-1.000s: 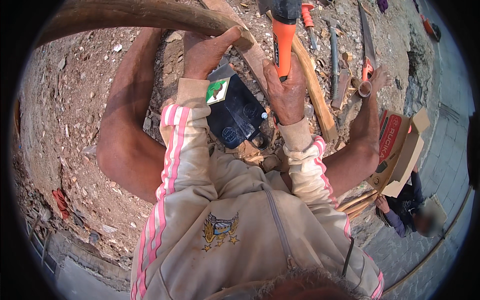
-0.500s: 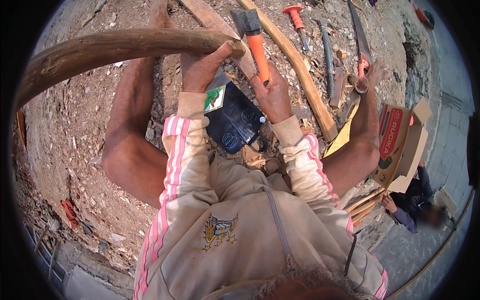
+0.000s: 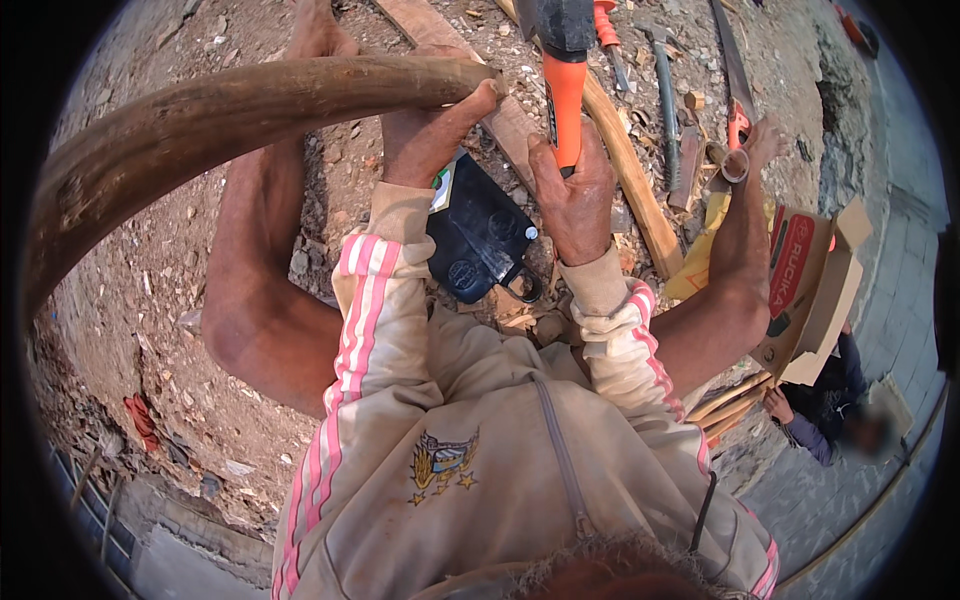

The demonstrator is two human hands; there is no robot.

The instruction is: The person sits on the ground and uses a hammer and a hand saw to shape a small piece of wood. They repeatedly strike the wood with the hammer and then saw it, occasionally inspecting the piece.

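My left hand (image 3: 440, 135) is closed around the end of a thick, curved brown wooden pole (image 3: 260, 95), which runs off to the left. In my right hand (image 3: 575, 195) is a hatchet (image 3: 564, 100) with an orange handle and a black head, held up to the right of the pole's end and apart from it. The hatchet's head is partly cut off by the upper edge. Below my hands, between my legs, a black plastic jerrycan (image 3: 480, 235) lies on the ground. A flat board (image 3: 510, 135) passes behind the pole's end.
To the right lie a pale stripped pole (image 3: 630, 180), a hammer (image 3: 667, 105), an orange-handled chisel (image 3: 608, 30) and a handsaw (image 3: 735, 90). A cardboard box (image 3: 800, 285) stands beyond my right leg, near another person (image 3: 830, 405). Wood chips and rubble cover the ground.
My right hand has raised the hatchet, moving it right and away from the pole's end. My left hand and the pole's end have shifted slightly right.
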